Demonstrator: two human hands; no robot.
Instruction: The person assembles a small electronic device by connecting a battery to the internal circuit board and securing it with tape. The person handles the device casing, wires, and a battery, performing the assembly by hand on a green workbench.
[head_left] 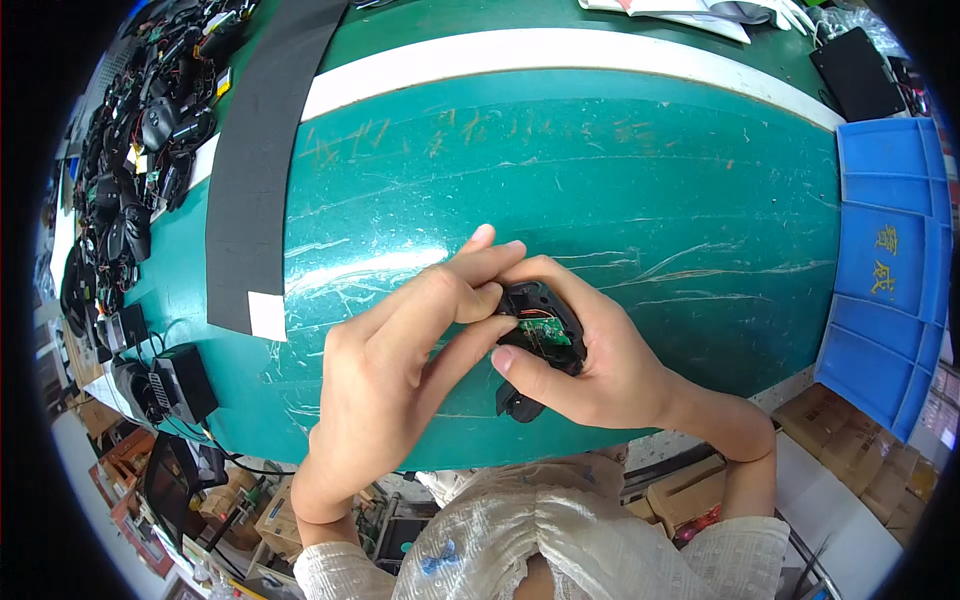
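Note:
My right hand [605,365] holds an opened black plastic housing [530,297], its fingers round the far and right side and its thumb across the near side. Inside the housing sit a green circuit board [553,329] and thin reddish wires. At the housing's left edge, my left hand [390,345] is closed in a pinch of thumb and index finger; what lies between them is hidden. Another black part [518,403] shows under my right thumb, and I cannot tell whether it is joined to the housing.
A green table [400,210] lies beneath my hands. Left of them runs a black strip [255,180]; beyond it are a heap of black devices and cables [150,130] and a black box-shaped unit [183,382]. On the right stands a blue plastic bin [885,200].

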